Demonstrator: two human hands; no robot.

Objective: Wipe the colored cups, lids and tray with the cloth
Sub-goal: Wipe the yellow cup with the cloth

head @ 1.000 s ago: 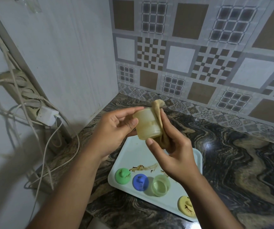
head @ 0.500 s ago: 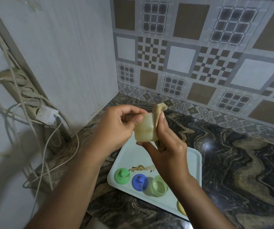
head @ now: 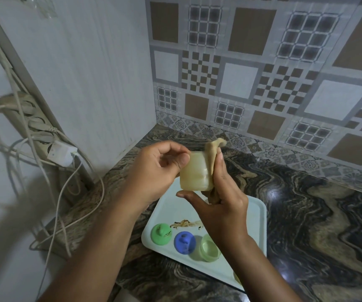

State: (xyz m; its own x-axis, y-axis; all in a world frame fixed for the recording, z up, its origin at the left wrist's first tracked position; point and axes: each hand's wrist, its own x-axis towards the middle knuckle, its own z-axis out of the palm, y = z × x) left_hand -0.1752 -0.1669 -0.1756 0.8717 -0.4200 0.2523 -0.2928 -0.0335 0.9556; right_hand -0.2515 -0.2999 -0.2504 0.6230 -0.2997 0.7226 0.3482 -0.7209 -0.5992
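I hold a pale yellow cup point(head: 194, 174) above the tray, its mouth turned to the left. My left hand point(head: 160, 171) grips its rim with thumb and fingers. My right hand point(head: 221, 199) presses a tan cloth point(head: 212, 153) against the cup's right side, thumb under the base. Below, the light blue tray point(head: 256, 216) carries a green lid point(head: 161, 233), a blue lid point(head: 185, 242) and a green cup point(head: 209, 247). A brown smear point(head: 185, 223) marks the tray. A yellow lid point(head: 236, 277) peeks out beside my right forearm.
The tray lies on a dark marbled counter point(head: 317, 214) in a corner of white panel wall point(head: 88, 73) and patterned tiles point(head: 263, 73). A power strip point(head: 34, 127) with plugs and hanging cables point(head: 73, 192) sits at the left.
My left hand's fingers have curled further over the cup's rim and the cup has turned. My right hand has slid the cloth along its side. My right arm now covers most of the yellow lid.
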